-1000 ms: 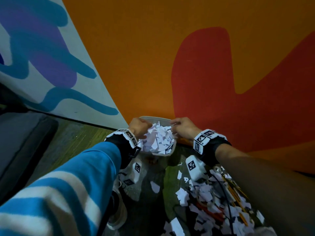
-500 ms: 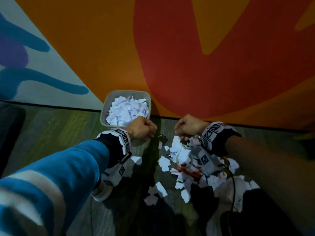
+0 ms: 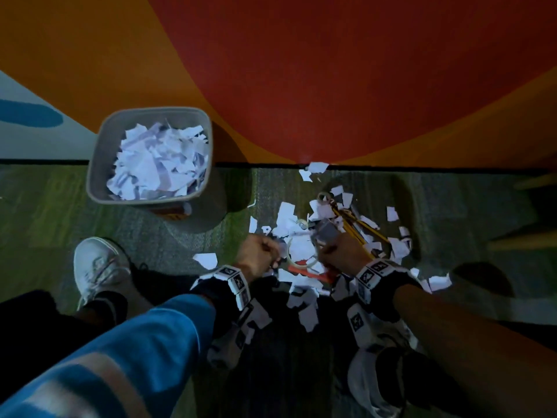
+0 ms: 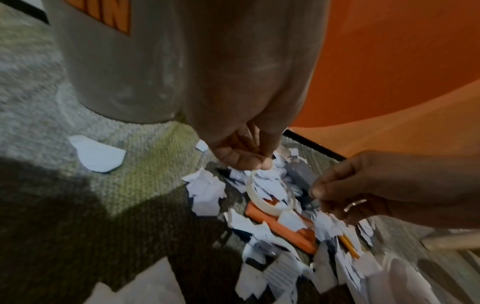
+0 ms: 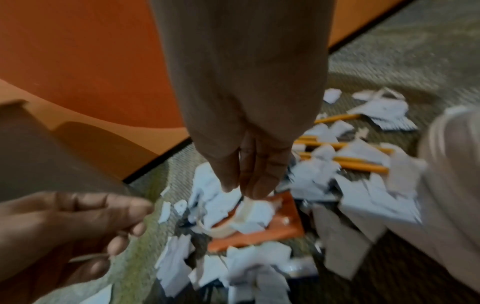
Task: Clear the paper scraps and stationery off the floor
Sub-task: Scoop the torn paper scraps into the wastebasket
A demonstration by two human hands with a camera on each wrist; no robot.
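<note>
Both your hands are down in the mess: your left hand (image 4: 241,152) pinches the edge of a pale tape ring (image 4: 262,202), and your right hand (image 5: 249,164) reaches its fingertips down onto that same ring, though whether it's actually gripping I can't tell. The paper scraps (image 3: 297,245) cover the carpet (image 3: 187,245) around an orange flat thing (image 5: 288,222) and yellow pencils (image 3: 360,226). The bin (image 3: 99,164) by the wall is full of scraps.

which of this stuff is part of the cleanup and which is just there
Part of the job:
- paper scraps on the carpet
- yellow pencils
- tape ring, pinched by the left hand
- flat orange thing under the scraps
- bin, already holding scraps
- right hand

Just there:
- white shoe
- painted wall
</note>
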